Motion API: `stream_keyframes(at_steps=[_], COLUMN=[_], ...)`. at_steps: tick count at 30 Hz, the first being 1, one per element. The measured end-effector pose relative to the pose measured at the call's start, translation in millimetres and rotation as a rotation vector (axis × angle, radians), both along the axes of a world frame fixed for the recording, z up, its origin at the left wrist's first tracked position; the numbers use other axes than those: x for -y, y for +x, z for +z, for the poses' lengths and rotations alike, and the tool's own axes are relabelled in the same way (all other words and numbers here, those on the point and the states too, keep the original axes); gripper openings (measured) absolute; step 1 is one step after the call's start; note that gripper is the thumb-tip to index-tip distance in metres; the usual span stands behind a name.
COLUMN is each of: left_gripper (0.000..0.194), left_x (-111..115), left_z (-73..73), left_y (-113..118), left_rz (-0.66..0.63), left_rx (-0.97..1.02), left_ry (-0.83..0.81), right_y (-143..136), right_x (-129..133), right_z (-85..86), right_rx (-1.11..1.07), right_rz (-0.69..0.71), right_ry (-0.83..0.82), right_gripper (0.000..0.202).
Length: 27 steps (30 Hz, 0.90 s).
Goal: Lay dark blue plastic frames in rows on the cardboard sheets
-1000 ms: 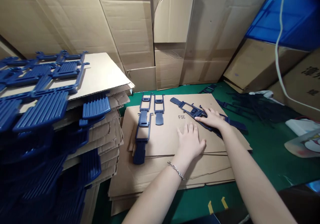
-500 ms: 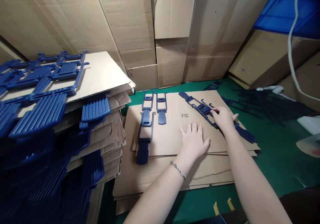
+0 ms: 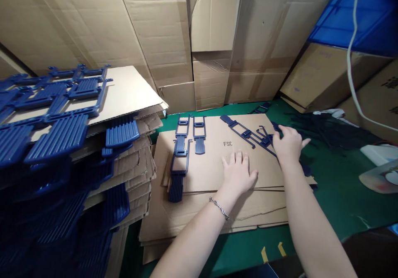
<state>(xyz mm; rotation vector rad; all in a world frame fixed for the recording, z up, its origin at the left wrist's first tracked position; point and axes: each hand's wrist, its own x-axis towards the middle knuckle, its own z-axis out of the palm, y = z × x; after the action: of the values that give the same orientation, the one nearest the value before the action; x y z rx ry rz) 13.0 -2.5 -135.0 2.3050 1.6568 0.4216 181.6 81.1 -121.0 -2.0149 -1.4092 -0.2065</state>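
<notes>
I see the blue frame (image 3: 246, 134) slant rightward to my nearer, half-curled right hand (image 3: 288, 145), grip unclear; my left hand (image 3: 238, 173) lies open, empty.

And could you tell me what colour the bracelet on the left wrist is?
The bracelet is silver, seen best in the head view.

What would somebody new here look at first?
Probably the tall stack of brown cardboard sheets on the left, with shiny dark-blue ribbed plastic pieces poking out. Next, perhaps the bare left hand, spread on flat cardboard in the middle, with a silver chain bracelet at its wrist.
</notes>
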Motion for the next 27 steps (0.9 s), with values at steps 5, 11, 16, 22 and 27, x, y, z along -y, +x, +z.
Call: stream_keyframes(at_steps=[5,11,16,22,27], left_gripper=[0.058,0.059,0.054,0.049,0.048], left_x=[0,-2,-3,-2,-2], left_z=[-1.8,-2.9,-1.6,2.4,1.4], left_y=[0,-1,-1,-2,-3], left_rz=[0.005,-0.001,0.007,-0.015,-0.029], left_rx=[-0.007,-0.014,-0.019,-0.029,-0.062], left_ry=[0.027,0.015,0.029,0.045,0.070], right_y=[-37,-44,-53,-55,-49], right_x=[5,-3,-3,6,-1], right_z=[-4.4,-22.0,-17.7,2.8,0.2], right_rx=[0.224,0.184,-0.067,-0.253,-0.706], right_rz=[0.260,0.262,0.328,0.336,0.387], right_ry=[-0.101,-0.212,-0.024,0.197,0.300], right_gripper=[0.025,0.019,0.017,0.030,0.038])
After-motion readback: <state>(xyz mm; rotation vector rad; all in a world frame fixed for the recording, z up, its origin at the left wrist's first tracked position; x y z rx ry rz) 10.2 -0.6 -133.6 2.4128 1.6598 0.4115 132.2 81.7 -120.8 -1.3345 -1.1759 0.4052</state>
